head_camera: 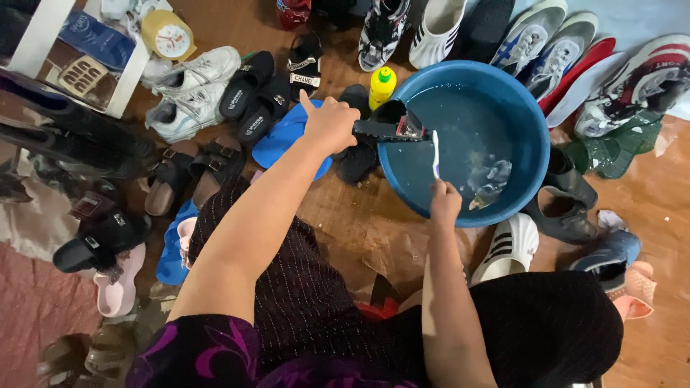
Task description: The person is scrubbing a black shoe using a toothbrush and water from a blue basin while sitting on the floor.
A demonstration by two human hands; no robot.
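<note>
**Scrubbing a black sandal over a blue basin**

The right hand (445, 201) is closed around the handle of a white toothbrush (435, 154), bristle end pointing away from the body; just beyond its tip, the left hand (329, 123) grips one end of a black sandal (392, 128), fingers wrapped, thumb raised, holding it level across the near-left rim of a blue basin (535, 129); the brush head nearly meets the sandal's strap, though whether they touch cannot be told. Under both hands the basin holds shallow, cloudy water with a few scraps in it; a yellow bottle with a green cap (382, 85) stands just past the left hand, beside the rim. Farther out, shoes ring the basin on the brown floor: white trainers (192, 90) and black slides left of the left hand, sports shoes beyond the basin, a white clog (509, 248) near the right wrist. By the look of it the step in hand is brushing; the next stroke calls for a steady left grip and bristles pressed flat to the strap.
</note>
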